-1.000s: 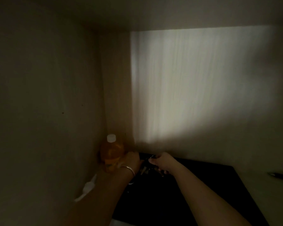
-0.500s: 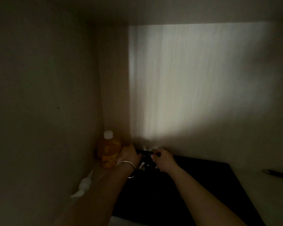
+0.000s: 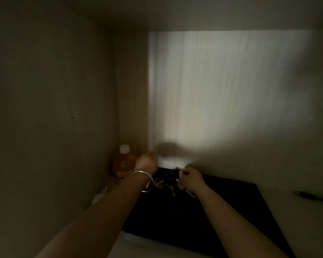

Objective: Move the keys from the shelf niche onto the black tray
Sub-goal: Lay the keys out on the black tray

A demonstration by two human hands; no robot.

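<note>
It's dim in here. Both hands reach to the far edge of the black tray (image 3: 222,211), and the keys (image 3: 166,181) hang between them, just below the curled fingers, over the tray's back edge. The right hand (image 3: 191,178) is fisted around part of the bunch. The left hand (image 3: 147,162), bangle (image 3: 145,180) at the wrist, is curled too; its grip I cannot tell. An orange bottle (image 3: 123,163) stands just left of it.

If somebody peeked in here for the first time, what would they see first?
Probably the bright patch of light on the back wall. Below it, two hands, left hand and right hand, meet over a bunch of keys at the black tray's far edge. An orange bottle stands in the left corner.
</note>
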